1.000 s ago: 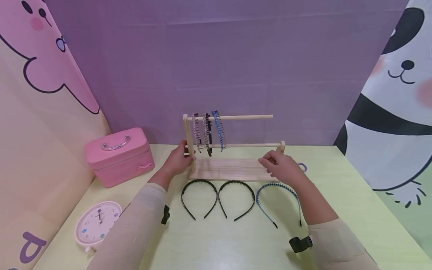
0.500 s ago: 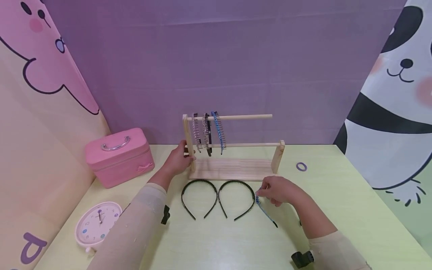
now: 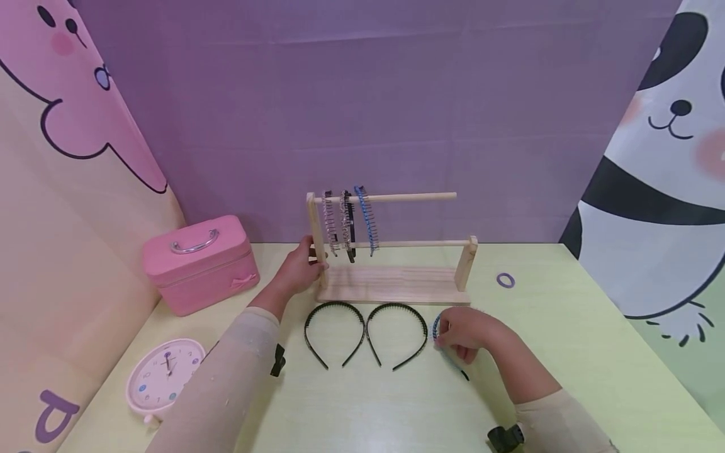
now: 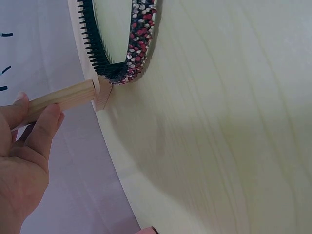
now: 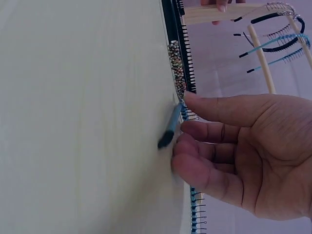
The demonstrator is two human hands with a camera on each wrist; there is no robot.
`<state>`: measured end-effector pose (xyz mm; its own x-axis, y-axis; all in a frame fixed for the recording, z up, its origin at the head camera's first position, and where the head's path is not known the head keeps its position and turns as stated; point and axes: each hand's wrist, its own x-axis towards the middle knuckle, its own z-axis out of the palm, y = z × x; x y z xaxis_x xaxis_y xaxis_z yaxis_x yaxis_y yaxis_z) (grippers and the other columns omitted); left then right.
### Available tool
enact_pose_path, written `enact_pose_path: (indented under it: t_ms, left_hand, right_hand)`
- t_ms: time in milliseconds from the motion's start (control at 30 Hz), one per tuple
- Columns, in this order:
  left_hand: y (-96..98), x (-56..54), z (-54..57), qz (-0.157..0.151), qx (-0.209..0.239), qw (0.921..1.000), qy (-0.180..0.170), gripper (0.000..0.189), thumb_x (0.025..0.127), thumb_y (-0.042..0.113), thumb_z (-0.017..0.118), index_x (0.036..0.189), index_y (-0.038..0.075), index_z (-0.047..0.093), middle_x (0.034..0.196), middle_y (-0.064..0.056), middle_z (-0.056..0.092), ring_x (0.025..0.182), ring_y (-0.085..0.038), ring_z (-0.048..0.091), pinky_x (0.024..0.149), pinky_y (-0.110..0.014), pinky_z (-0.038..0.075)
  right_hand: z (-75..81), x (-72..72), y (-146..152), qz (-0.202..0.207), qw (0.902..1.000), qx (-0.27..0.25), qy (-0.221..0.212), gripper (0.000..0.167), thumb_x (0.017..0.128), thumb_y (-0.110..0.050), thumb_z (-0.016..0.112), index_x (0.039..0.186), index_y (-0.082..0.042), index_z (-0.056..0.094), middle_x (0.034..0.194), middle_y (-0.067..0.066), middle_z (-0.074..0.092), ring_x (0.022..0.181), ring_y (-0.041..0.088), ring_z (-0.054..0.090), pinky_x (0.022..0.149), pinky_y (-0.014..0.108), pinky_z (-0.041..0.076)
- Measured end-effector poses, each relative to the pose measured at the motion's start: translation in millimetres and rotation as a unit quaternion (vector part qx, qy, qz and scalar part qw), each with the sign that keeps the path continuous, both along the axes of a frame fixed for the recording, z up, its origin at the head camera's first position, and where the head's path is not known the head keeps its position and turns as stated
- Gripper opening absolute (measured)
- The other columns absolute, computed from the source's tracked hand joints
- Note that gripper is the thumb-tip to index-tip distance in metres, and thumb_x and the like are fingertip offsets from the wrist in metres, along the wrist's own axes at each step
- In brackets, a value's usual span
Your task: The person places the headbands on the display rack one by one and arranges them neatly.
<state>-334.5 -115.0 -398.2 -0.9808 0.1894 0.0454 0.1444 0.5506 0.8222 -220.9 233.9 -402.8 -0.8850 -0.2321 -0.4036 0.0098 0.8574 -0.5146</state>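
My left hand (image 3: pixel 299 269) grips the left upright (image 4: pixel 63 99) of a wooden headband rack (image 3: pixel 396 292), thumb on one side and fingers on the other. Low over the table, my right hand (image 3: pixel 472 330) pinches a blue toothed headband (image 3: pixel 436 327) at its left arm; most of its arch is hidden behind the hand. One dark-tipped end (image 5: pixel 168 136) of it shows beyond the fingers in the right wrist view. Two black toothed headbands, a left one (image 3: pixel 335 304) and a middle one (image 3: pixel 396 306), lie side by side before the rack.
Several headbands, among them a bright blue one (image 3: pixel 367 217), hang on the rack's upper rod (image 3: pixel 419 197). A pink case (image 3: pixel 198 264) and a pink clock (image 3: pixel 164 374) stand at left. A purple ring (image 3: pixel 506 280) lies right of the rack.
My right hand has come down from the rack's right end to the blue headband and pinches it. The headband has shifted slightly right. My left hand keeps its grip on the upright.
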Motion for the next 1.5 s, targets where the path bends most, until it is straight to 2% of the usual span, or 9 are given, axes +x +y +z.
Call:
enact_pose_path:
  t_ms: [267, 433, 800, 1033, 1300, 1500]
  left_hand:
    - [-0.9, 0.2, 0.8, 0.003, 0.003, 1.0000, -0.003, 0.062, 0.097, 0.011, 0.061, 0.149, 0.016, 0.026, 0.137, -0.017, 0.054, 0.125, -0.033, 0.057, 0.096, -0.043, 0.054]
    - [-0.2, -0.6, 0.2, -0.003, 0.006, 1.0000, -0.006, 0.063, 0.097, 0.010, 0.060, 0.150, 0.015, 0.025, 0.138, -0.018, 0.054, 0.125, -0.033, 0.057, 0.095, -0.041, 0.055]
    - [0.6, -2.4, -1.9, 0.001, 0.003, 1.0000, -0.004, 0.062, 0.097, 0.010, 0.061, 0.148, 0.015, 0.027, 0.135, -0.017, 0.056, 0.123, -0.031, 0.058, 0.091, -0.040, 0.056]
    - [1.2, -1.3, -0.6, 0.002, 0.008, 0.9999, -0.006, 0.061, 0.097, 0.010, 0.060, 0.148, 0.015, 0.027, 0.135, -0.017, 0.055, 0.124, -0.032, 0.058, 0.093, -0.041, 0.055]
    - [1.3, -1.8, -1.8, 0.001, 0.004, 1.0000, -0.006, 0.063, 0.097, 0.011, 0.061, 0.149, 0.016, 0.026, 0.138, -0.018, 0.053, 0.126, -0.033, 0.056, 0.096, -0.043, 0.054]
    - [1.2, -0.6, -0.5, 0.000, 0.010, 1.0000, -0.003, 0.063, 0.097, 0.009, 0.061, 0.149, 0.014, 0.026, 0.138, -0.018, 0.053, 0.125, -0.033, 0.057, 0.096, -0.043, 0.054]
  right_hand:
    - [4.0, 1.1, 3, -0.006, 0.9995, -0.031, -0.001, 0.010, 0.093, -0.009, 0.062, 0.088, -0.003, 0.057, 0.070, 0.016, 0.060, 0.055, 0.028, 0.065, 0.052, 0.038, 0.059]
    - [11.7, -2.0, 15, -0.012, 0.9973, -0.072, -0.001, 0.010, 0.095, -0.010, 0.058, 0.091, -0.002, 0.055, 0.076, 0.015, 0.059, 0.057, 0.027, 0.064, 0.054, 0.039, 0.058]
    - [53.4, -8.6, 59, -0.042, 0.9810, -0.189, 0.013, 0.021, 0.100, -0.017, 0.055, 0.106, 0.003, 0.053, 0.081, 0.012, 0.062, 0.066, 0.024, 0.065, 0.064, 0.040, 0.060]
    - [78.2, -9.1, 76, -0.045, 0.9752, -0.206, 0.066, 0.028, 0.101, -0.017, 0.053, 0.116, 0.006, 0.050, 0.099, 0.015, 0.061, 0.081, 0.026, 0.064, 0.071, 0.038, 0.061]
    - [98.0, -3.2, 83, -0.064, 0.9642, -0.220, 0.134, 0.026, 0.102, -0.017, 0.052, 0.115, 0.006, 0.049, 0.090, 0.011, 0.063, 0.080, 0.020, 0.063, 0.070, 0.035, 0.059]
    - [108.8, -4.3, 83, -0.085, 0.9514, -0.234, 0.181, 0.028, 0.103, -0.020, 0.051, 0.117, 0.004, 0.047, 0.095, 0.007, 0.059, 0.083, 0.015, 0.063, 0.072, 0.032, 0.061]
